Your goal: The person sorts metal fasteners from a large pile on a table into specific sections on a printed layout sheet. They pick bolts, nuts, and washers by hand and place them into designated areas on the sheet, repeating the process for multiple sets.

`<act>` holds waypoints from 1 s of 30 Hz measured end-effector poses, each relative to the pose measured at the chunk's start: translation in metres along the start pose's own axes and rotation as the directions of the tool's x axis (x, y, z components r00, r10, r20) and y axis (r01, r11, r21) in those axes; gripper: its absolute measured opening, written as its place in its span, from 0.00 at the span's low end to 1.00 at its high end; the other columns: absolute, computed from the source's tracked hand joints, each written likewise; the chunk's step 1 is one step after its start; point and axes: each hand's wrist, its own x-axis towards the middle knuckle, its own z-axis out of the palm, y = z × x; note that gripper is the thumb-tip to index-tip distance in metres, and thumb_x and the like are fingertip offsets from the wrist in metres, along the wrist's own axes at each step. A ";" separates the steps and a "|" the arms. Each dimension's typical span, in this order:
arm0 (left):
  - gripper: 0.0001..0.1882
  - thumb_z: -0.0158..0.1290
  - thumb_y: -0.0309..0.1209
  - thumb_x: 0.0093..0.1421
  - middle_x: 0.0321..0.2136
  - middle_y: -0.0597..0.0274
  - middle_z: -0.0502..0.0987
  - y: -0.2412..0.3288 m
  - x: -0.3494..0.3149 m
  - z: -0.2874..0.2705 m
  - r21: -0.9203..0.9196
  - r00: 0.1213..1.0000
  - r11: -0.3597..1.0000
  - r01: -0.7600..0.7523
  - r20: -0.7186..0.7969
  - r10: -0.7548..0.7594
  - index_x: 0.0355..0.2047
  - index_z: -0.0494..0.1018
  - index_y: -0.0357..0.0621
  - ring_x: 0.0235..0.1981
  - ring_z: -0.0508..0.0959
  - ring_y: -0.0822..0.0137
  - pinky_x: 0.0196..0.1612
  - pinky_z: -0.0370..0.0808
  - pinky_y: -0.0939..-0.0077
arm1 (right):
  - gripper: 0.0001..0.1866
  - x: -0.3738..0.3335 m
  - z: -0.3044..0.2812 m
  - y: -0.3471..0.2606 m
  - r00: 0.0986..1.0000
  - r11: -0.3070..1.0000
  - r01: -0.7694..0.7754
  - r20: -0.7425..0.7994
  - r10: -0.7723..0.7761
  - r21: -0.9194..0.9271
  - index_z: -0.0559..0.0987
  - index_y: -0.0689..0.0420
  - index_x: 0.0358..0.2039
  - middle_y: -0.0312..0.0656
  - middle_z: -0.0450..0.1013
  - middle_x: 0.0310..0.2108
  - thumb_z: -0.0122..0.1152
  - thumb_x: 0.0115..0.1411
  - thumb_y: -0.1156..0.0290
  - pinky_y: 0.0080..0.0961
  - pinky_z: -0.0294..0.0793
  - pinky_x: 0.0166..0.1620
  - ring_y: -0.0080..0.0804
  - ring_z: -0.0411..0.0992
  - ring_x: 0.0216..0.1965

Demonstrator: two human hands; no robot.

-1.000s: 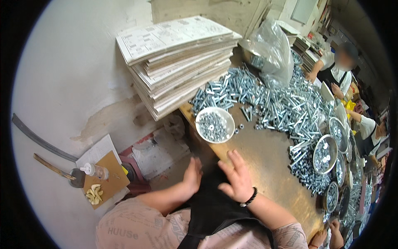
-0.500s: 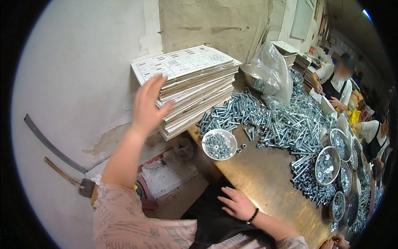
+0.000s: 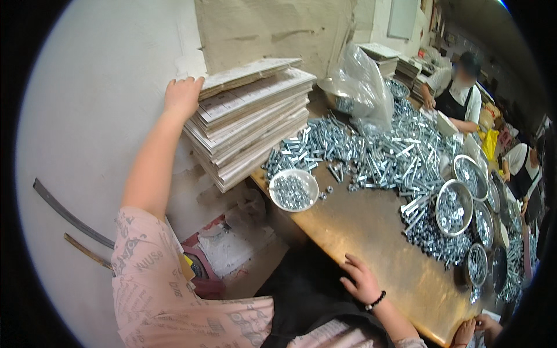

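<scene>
My left hand (image 3: 183, 98) is closed on the left end of a thin bundle of white cardboard sheets (image 3: 252, 75). That bundle is tilted up off the tall stack of printed sheets (image 3: 255, 139) at the table's far left corner; a gap shows between them toward the right. The fingers curl over the upper edge, and the thumb is hidden. My right hand (image 3: 362, 281), with a dark bead bracelet at the wrist, lies at the table's near edge with fingers apart and nothing in it.
A white bowl of nuts (image 3: 293, 191) stands beside a big heap of bolts (image 3: 383, 156). Several metal bowls (image 3: 454, 207) of hardware line the right side. A plastic bag (image 3: 365, 87) sits at the back. Co-workers (image 3: 458, 95) are on the right; another person's hands (image 3: 473, 330) are lower right.
My left hand has gone from an open reach beside the stack to a grip on its top sheets, which have tipped up. My right hand has shifted right along the table edge.
</scene>
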 end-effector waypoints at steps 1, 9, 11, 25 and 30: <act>0.27 0.53 0.22 0.44 0.41 0.59 0.74 -0.001 0.000 0.006 -0.016 1.000 1.000 -0.001 -0.003 0.001 0.48 0.67 0.51 0.42 0.74 0.60 0.46 0.69 0.61 | 0.20 0.002 0.001 -0.001 1.000 1.000 0.004 0.001 -0.004 0.016 0.73 0.56 0.44 0.50 0.65 0.51 0.61 0.49 0.70 0.32 0.71 0.47 0.45 0.68 0.46; 0.21 0.51 0.19 0.43 0.40 0.57 0.75 0.022 -0.040 -0.003 -0.262 0.896 0.918 -0.298 -0.409 0.174 0.41 0.71 0.45 0.42 0.74 0.57 0.42 0.72 0.66 | 0.19 -0.031 -0.034 0.019 0.958 0.981 -0.189 -0.210 0.194 0.044 0.73 0.57 0.43 0.49 0.65 0.51 0.60 0.48 0.74 0.33 0.69 0.48 0.45 0.67 0.49; 0.23 0.52 0.17 0.41 0.41 0.55 0.75 0.048 -0.057 -0.023 -0.301 0.845 0.862 -0.407 -0.483 0.230 0.41 0.71 0.44 0.42 0.74 0.56 0.43 0.72 0.66 | 0.18 -0.048 -0.049 0.030 0.903 0.961 -0.274 -0.333 0.271 0.038 0.74 0.58 0.43 0.48 0.66 0.50 0.59 0.49 0.75 0.31 0.69 0.47 0.42 0.67 0.49; 0.19 0.53 0.26 0.44 0.42 0.61 0.75 0.254 -0.231 -0.040 -0.504 0.404 0.032 -0.863 -0.652 0.642 0.41 0.73 0.49 0.43 0.75 0.60 0.47 0.70 0.67 | 0.20 -0.237 -0.127 0.045 0.126 0.697 -0.410 -0.720 0.683 0.589 0.63 0.61 0.55 0.43 0.63 0.53 0.45 0.63 0.69 0.28 0.63 0.52 0.32 0.63 0.52; 0.22 0.54 0.33 0.45 0.46 0.62 0.72 0.282 -0.273 -0.001 -0.517 0.418 0.048 -0.855 -0.631 0.654 0.44 0.72 0.53 0.47 0.71 0.58 0.49 0.68 0.61 | 0.23 -0.272 -0.097 0.047 0.163 0.477 -0.560 -0.474 0.865 0.678 0.61 0.61 0.57 0.45 0.60 0.56 0.45 0.63 0.68 0.25 0.61 0.54 0.33 0.61 0.55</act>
